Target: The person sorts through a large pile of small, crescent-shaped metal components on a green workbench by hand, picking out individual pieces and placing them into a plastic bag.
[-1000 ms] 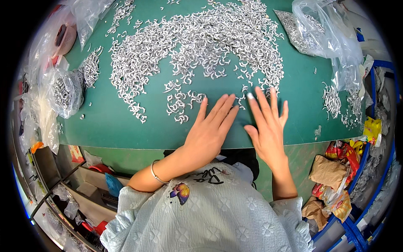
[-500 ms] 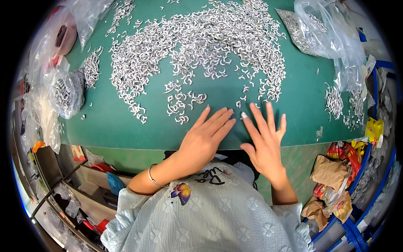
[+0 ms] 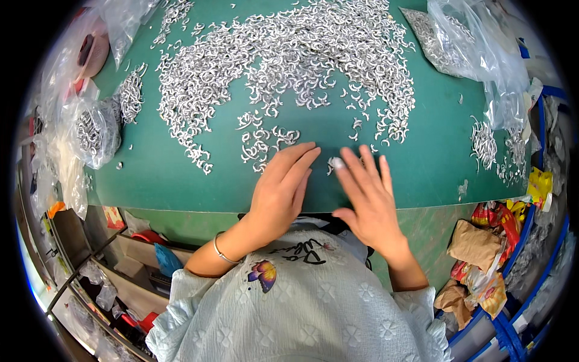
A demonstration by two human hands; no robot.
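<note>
A wide heap of small silvery curved metal pieces [image 3: 289, 54] spreads over the green tabletop [image 3: 422, 163], with a smaller cluster of curved pieces [image 3: 256, 142] nearer me. My left hand [image 3: 280, 187] rests at the near edge of that cluster, fingers stretched forward and holding nothing that shows. My right hand [image 3: 368, 196] lies nearly flat to its right, fingers spread, the thumb apart. A few loose curved pieces [image 3: 331, 165] lie at its index fingertip. What may be beneath either palm is hidden.
Clear plastic bags [image 3: 96, 133] with metal pieces stand at the left, beside a pinkish container [image 3: 93, 57]. Another filled bag [image 3: 437, 45] lies at the far right, near a small pile of thin pieces [image 3: 482, 143]. Brown paper and colourful packets [image 3: 476, 247] sit below the table's right side.
My left hand has drawn back to the left, away from the right one. My right hand has shifted slightly left, and a few pieces now show at its fingertip.
</note>
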